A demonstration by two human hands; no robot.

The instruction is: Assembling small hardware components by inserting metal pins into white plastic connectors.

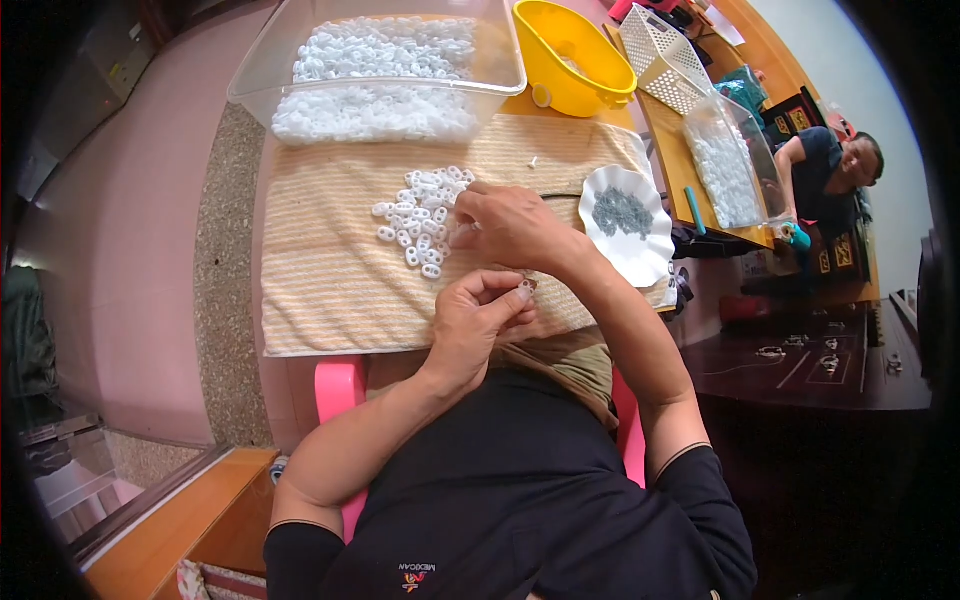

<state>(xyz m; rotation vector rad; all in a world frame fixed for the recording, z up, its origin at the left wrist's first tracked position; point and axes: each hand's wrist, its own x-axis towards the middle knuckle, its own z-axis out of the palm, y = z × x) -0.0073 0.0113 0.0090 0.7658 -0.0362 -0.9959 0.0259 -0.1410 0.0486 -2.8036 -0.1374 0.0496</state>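
My left hand [473, 322] is closed, with thumb and forefinger pinching a small pale piece [527, 286] just above the cloth's near part. My right hand [515, 228] reaches over to the right edge of a loose pile of small white oval plastic pieces [424, 215], many showing two holes. Its fingers are curled down beside the pile, and what they hold, if anything, is hidden. From behind that hand a thin dark rod [562, 196] runs toward a white fluted plate [640, 256] bearing a heap of small dark grey parts [622, 212].
Striped cloth [340, 270] covers the table. At the back stand a clear bin [500, 85] of white pieces and a yellow tub [540, 60]. One small white bit [533, 162] lies apart. Rightward, another person [830, 165] sits by a second clear bin [725, 170] and a white perforated basket [665, 60].
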